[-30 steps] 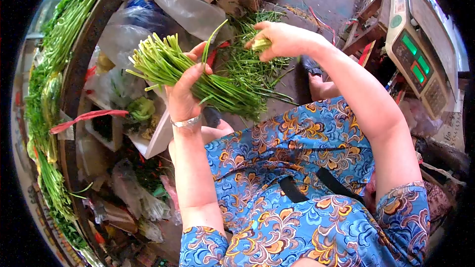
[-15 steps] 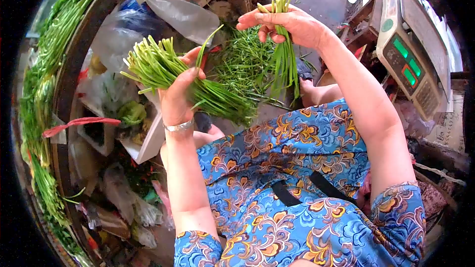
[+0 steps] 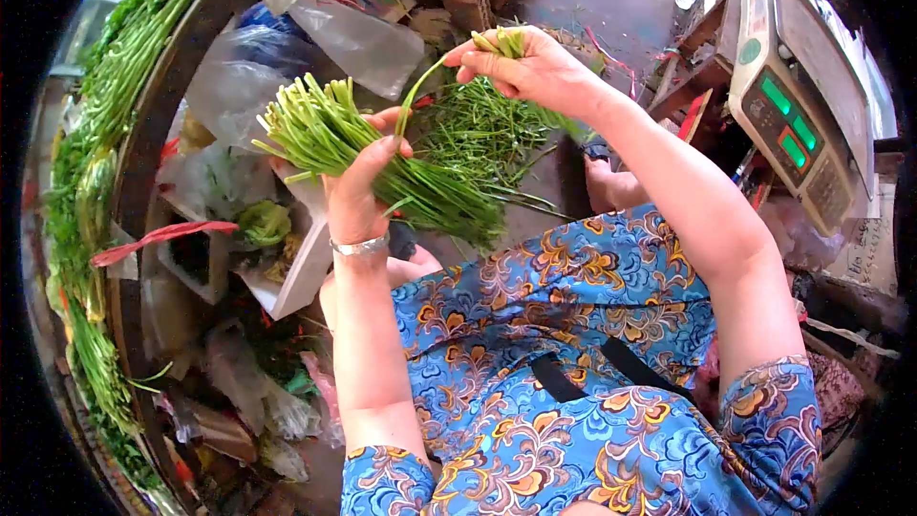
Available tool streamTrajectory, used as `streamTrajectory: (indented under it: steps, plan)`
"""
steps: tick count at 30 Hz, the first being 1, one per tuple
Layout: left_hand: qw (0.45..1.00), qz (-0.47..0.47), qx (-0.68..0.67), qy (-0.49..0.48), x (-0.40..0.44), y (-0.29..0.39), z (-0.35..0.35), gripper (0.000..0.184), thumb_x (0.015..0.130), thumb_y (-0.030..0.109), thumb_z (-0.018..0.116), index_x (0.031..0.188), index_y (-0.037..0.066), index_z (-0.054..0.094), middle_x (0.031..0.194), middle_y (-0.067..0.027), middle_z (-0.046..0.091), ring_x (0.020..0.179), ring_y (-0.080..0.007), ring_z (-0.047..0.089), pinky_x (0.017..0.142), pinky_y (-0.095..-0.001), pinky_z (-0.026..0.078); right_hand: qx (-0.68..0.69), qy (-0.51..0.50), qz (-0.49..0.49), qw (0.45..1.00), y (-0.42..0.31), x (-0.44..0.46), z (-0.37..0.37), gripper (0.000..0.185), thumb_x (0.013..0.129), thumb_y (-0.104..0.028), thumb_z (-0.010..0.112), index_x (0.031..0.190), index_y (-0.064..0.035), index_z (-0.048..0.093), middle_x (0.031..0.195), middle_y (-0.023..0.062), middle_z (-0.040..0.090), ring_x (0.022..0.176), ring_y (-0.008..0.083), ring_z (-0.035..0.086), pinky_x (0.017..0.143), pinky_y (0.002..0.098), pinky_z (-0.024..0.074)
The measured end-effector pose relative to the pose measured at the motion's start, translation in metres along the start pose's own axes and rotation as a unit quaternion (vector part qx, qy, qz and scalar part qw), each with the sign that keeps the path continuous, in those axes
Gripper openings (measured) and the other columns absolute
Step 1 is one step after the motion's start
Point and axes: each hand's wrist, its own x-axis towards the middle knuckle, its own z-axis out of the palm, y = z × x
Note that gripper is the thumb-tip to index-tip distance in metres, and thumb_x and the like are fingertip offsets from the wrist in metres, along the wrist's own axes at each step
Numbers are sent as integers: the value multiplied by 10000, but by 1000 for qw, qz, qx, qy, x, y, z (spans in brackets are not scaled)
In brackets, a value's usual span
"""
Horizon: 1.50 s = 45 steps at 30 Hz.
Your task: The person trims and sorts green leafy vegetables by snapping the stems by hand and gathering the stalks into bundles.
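My left hand [image 3: 358, 196] is wrapped round a thick bunch of long green stalks that look like garlic chives [image 3: 320, 124]. Their pale cut ends point up and left; the leaves trail towards my lap. Higher and to the right, my right hand [image 3: 544, 72] is closed round a smaller bundle of chives [image 3: 511, 42], its leaves partly hidden and blurred behind the hand. A single bent stalk [image 3: 411, 96] runs from my right fingertips down to my left thumb. Below and between the hands, a loose heap of chive pieces [image 3: 473, 129] lies on the ground.
A digital scale [image 3: 798, 124] with lit green digits stands at right. Long green vegetables [image 3: 124, 67] line a curved ledge [image 3: 124, 162] at left. Plastic bags [image 3: 358, 43], a white foam box [image 3: 296, 272] and a red strip [image 3: 162, 237] lie nearby.
My right hand has moved left and slightly down, and its fingers have closed onto the tip of the single stalk. Its small bundle has swung behind the hand. The left hand still grips the large bunch.
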Motion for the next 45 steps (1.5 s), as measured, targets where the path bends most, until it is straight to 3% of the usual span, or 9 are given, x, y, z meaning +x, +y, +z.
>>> streamTrajectory:
  steps: [8,15,16,22,25,29,36,39,45]
  plan:
    - [999,-29,38,12,4,-7,4,293,769,16,636,1056,26,575,1017,-103,647,814,-190,627,747,-335,526,202,-66,-32,977,-25,-1,30,286,896,-274,612,1033,-27,658,720,-27,596,558,36,416,498,180,350]
    - [999,-34,-6,-39,6,-3,10,275,771,10,606,1036,25,535,1087,-161,620,986,-319,617,896,-457,494,96,11,-118,988,-30,15,15,332,976,-301,465,819,-32,579,910,62,653,851,114,585,804,267,455]
    - [999,-33,-5,-38,5,-2,10,275,771,10,606,1036,25,535,1087,-161,620,986,-319,617,896,-457,494,105,61,-168,978,-32,17,13,303,962,-234,504,821,-1,636,765,24,660,719,96,584,683,260,473]
    - [995,-70,-15,-62,-1,2,8,274,768,44,619,1023,12,525,920,-137,632,865,-292,626,870,-444,483,-16,116,-172,978,-41,11,11,182,926,-187,573,881,-24,641,814,2,646,790,59,577,734,228,464]
    - [997,-43,-15,-70,1,-2,14,266,757,53,660,989,-2,542,762,-79,585,715,-216,610,681,-339,498,79,19,-129,988,-33,14,24,154,862,-134,653,942,-2,659,870,-13,643,826,48,559,764,223,455]
    - [998,-42,28,-44,-1,-5,15,331,725,30,727,1005,2,552,797,-76,588,670,-188,596,594,-298,499,140,-63,-50,987,-28,12,41,175,834,-137,683,940,0,662,856,-15,656,796,51,565,741,228,460]
    - [999,-39,30,3,-1,-1,25,300,766,39,673,1037,-6,555,839,-99,617,726,-190,609,664,-301,503,166,-67,-12,984,-26,14,42,116,834,-163,685,851,-49,681,711,-45,622,662,42,527,612,215,416]
    - [999,-39,27,-7,2,3,22,264,786,53,650,1029,-13,571,854,-105,637,766,-186,616,706,-303,500,97,1,-52,994,-29,12,34,165,842,-233,676,820,-69,682,651,-82,555,573,3,424,483,203,308]
    - [993,-16,89,80,5,-1,11,228,781,36,669,986,4,575,818,-118,648,702,-198,627,658,-312,519,169,134,-49,975,-30,16,6,179,844,-251,678,864,-73,684,597,-64,488,489,35,377,455,206,292]
